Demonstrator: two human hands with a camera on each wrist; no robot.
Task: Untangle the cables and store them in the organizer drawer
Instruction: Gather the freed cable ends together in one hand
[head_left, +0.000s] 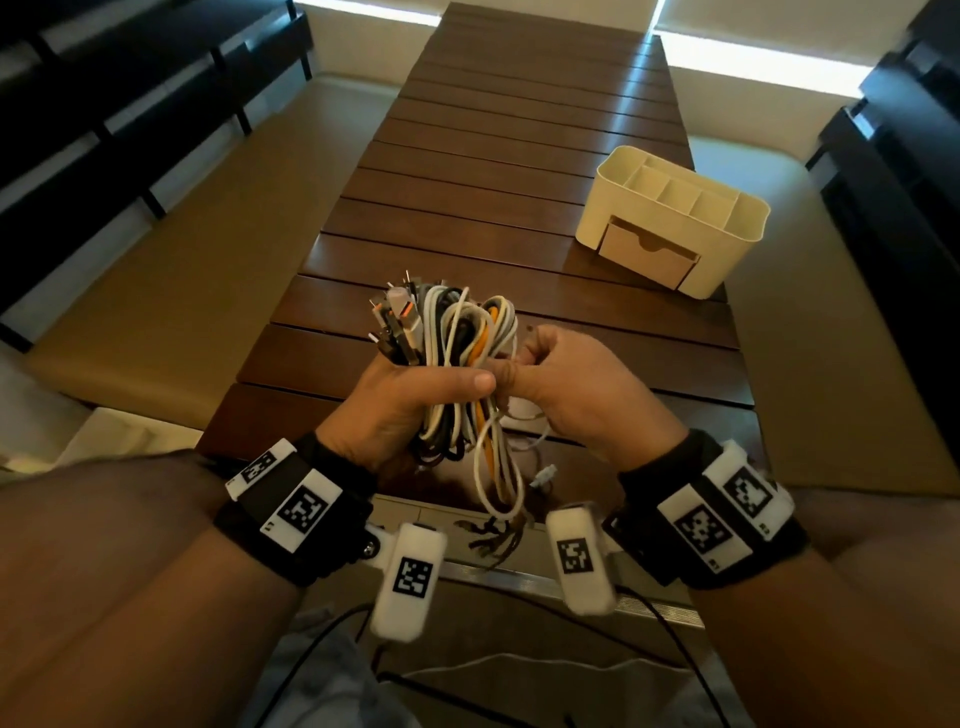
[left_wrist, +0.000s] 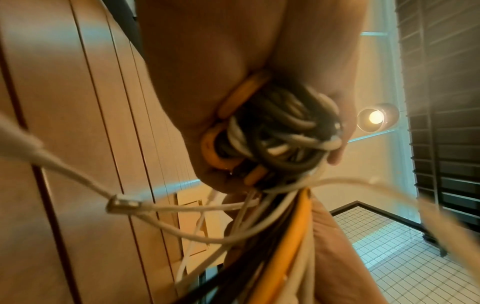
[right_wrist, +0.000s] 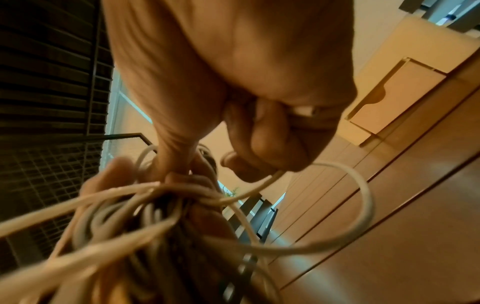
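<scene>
The left hand (head_left: 400, 410) is wrapped around a bundle of cables (head_left: 462, 353), white, black and orange, with plugs sticking out above the fist and loops hanging below it. Just right of that grip, the right hand (head_left: 582, 395) pinches one white cable (right_wrist: 337, 205). Further right and beyond, the organizer (head_left: 675, 218) stands on the table (head_left: 467, 182), its drawer (head_left: 644, 254) closed.

The table (head_left: 488, 171) is dark slatted wood with a glossy, reflective finish. At 2 o'clock, the organizer (head_left: 727, 244) looks like smooth matt cream plastic; its drawer (head_left: 644, 252) is possibly wood or card. The cables (head_left: 467, 332) have smooth plastic sheaths, their plugs (head_left: 395, 317) tipped with metal.
</scene>
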